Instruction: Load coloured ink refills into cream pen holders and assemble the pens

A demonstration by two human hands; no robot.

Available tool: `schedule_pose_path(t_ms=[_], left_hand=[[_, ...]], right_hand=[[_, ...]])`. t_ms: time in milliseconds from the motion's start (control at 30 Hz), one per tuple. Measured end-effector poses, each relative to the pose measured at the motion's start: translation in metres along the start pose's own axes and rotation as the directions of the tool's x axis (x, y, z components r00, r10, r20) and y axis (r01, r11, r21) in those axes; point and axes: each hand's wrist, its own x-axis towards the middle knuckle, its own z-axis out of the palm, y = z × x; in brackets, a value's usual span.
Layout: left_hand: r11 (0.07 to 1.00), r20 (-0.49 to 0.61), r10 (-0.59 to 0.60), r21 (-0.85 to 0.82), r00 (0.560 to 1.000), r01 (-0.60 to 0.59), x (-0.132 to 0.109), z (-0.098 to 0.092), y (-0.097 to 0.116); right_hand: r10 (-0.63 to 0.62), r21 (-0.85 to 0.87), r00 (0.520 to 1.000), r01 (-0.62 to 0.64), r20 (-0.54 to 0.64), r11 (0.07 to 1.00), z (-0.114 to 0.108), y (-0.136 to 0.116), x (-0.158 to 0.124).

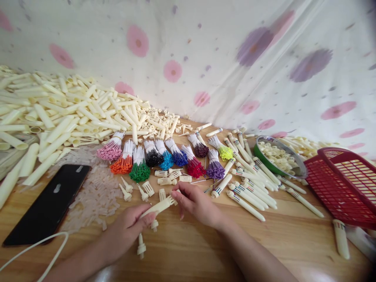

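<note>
Near the table's front middle, my left hand [131,221] is closed around a cream pen barrel [158,207] that points up and to the right. My right hand [192,201] has its thumb and fingers pinched at the slotted cream piece on the barrel's far end. Small cream plungers [141,247] and slotted pieces [148,188] lie around the barrel. Just beyond are bundles of thin refills with coloured tips, among them green [140,170], red [196,168] and purple [216,169].
A big heap of cream barrels [58,105] covers the back left. A black phone [48,203] lies beside clear small tubes [94,199]. Several pens with coloured sliders [246,205], a green-sided bowl [267,166] of slotted pieces and a red basket [337,188] are on the right.
</note>
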Motion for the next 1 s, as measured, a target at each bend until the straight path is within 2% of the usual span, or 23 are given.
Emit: schedule_pose_path(t_ms=[100,200,267,333,367,433,500,533,600,667,733,900,1000], left_hand=[[0.971,-0.102,0.117,0.218,0.988,-0.092,-0.001,0.001,-0.002],[0.912,-0.187,0.246,0.378,0.951,-0.161,-0.001,0.004,-0.007],[0.884,-0.225,0.293,0.435,0.929,-0.173,-0.001,0.005,-0.008],[0.892,-0.25,0.28,0.425,0.927,-0.155,0.0,0.004,-0.006],[0.912,-0.248,0.248,0.385,0.936,-0.14,0.001,0.003,-0.004],[0.976,-0.167,0.115,0.203,0.979,-0.08,0.003,0.001,0.0],[0.994,0.022,-0.077,-0.081,0.997,0.079,0.005,-0.002,0.005],[0.96,0.134,-0.162,-0.208,0.978,0.187,0.006,-0.003,0.007],[0.858,0.301,-0.268,-0.358,0.915,0.369,0.007,-0.004,0.011],[0.793,0.386,-0.297,-0.41,0.873,0.451,0.007,-0.005,0.013],[0.763,0.425,-0.286,-0.441,0.859,0.472,0.006,-0.004,0.015],[0.742,0.387,-0.231,-0.524,0.893,0.419,0.006,0.003,0.013],[0.78,0.345,-0.208,-0.506,0.915,0.368,0.007,0.006,0.008]], right_hand=[[0.057,0.072,0.998,-0.054,-0.03,0.996,0.004,0.003,0.003],[0.132,0.161,0.991,-0.126,-0.031,0.979,0.008,0.007,0.007],[0.176,0.189,0.984,-0.169,-0.02,0.967,0.009,0.009,0.008],[0.167,0.143,0.986,-0.164,-0.01,0.976,0.007,0.009,0.008],[0.121,0.076,0.992,-0.12,-0.02,0.99,0.005,0.008,0.007],[-0.07,-0.139,0.996,0.063,-0.049,0.988,0.0,0.005,0.005],[-0.328,-0.379,0.944,0.292,-0.03,0.878,-0.004,0.002,0.003],[-0.432,-0.471,0.902,0.379,-0.005,0.797,-0.005,0.001,0.002],[-0.551,-0.569,0.834,0.466,0.027,0.677,-0.003,0.002,0.001],[-0.589,-0.591,0.808,0.473,-0.004,0.654,0.002,0.004,0.002],[-0.577,-0.556,0.814,0.449,-0.069,0.699,0.009,0.006,0.002],[-0.432,-0.373,0.857,0.318,-0.282,0.872,0.023,0.007,0.006],[-0.391,-0.33,0.871,0.29,-0.298,0.898,0.023,0.004,0.006]])
